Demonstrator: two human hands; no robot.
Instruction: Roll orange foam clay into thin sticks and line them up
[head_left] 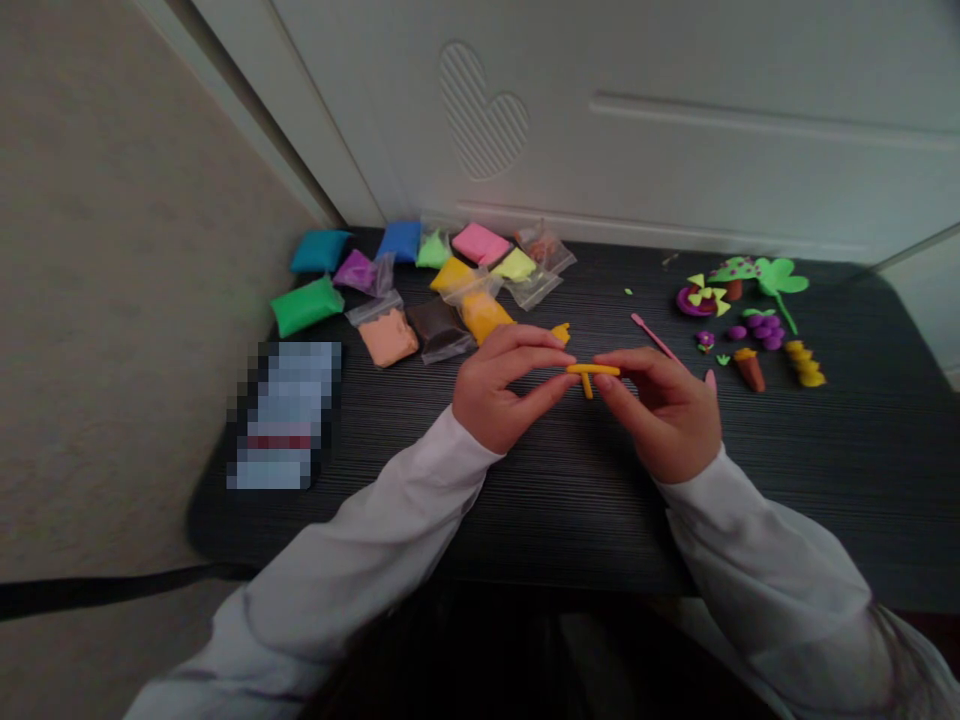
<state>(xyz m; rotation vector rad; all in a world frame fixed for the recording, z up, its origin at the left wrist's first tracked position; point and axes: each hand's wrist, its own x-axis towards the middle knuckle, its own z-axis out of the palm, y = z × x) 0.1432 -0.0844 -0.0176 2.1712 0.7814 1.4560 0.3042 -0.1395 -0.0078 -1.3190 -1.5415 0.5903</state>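
Between my two hands is a thin yellow-orange clay roll [598, 370], held level above the dark table. A shorter yellow clay strip [587, 386] hangs below it, near its left half; whether the two are joined I cannot tell. My left hand [504, 388] pinches the left end between thumb and fingertips. At the other end, my right hand [666, 405] grips with thumb and index finger. Just behind my left fingers lies a small lump of yellow clay [561, 333]. A pink modelling tool [654, 338] lies by my right hand, partly hidden under it.
Bags of coloured clay, such as green [307, 305], peach [386, 335] and pink [481, 244], stand at the back left. A pixelated phone-like rectangle [289, 415] lies at the left edge. Small clay figures, including purple grapes [763, 328] and a green flower [780, 277], sit at right.
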